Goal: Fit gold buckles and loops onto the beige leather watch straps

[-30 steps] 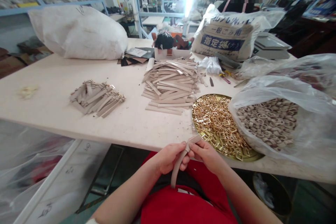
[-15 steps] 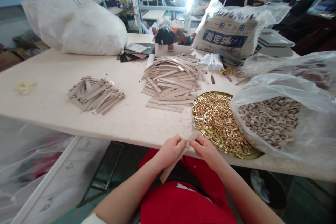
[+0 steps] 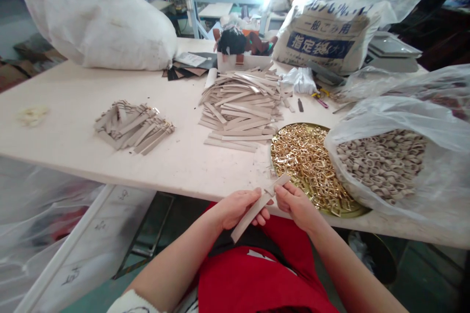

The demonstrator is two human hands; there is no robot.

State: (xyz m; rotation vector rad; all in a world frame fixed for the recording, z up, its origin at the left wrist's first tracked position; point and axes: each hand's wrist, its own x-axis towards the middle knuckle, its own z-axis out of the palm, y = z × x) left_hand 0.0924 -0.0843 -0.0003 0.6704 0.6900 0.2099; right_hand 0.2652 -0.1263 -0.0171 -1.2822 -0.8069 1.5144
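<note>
A flat beige strap (image 3: 253,212) slants between my two hands at the table's front edge. My left hand (image 3: 242,207) holds it near its middle, thumb on top and fingers curled beneath. At the upper end, my right hand (image 3: 293,201) pinches the strap between thumb and fingers. A narrow crosspiece, perhaps a loop, sits on the strap between the hands; its detail is too small to tell. Just right of my right hand lies a round gold tray (image 3: 273,160) heaped with small gold buckles (image 3: 306,154).
Beyond my hands lies a pile of loose beige straps (image 3: 240,107); to the left is a smaller stack of straps (image 3: 134,127). A clear plastic bag (image 3: 446,156) of beige loops (image 3: 382,166) stands right. Large sacks and a white box (image 3: 229,62) line the back.
My left hand has opened out under the strap, showing more of its length. My right hand has moved slightly right along with the strap's upper end. The view has shifted a little.
</note>
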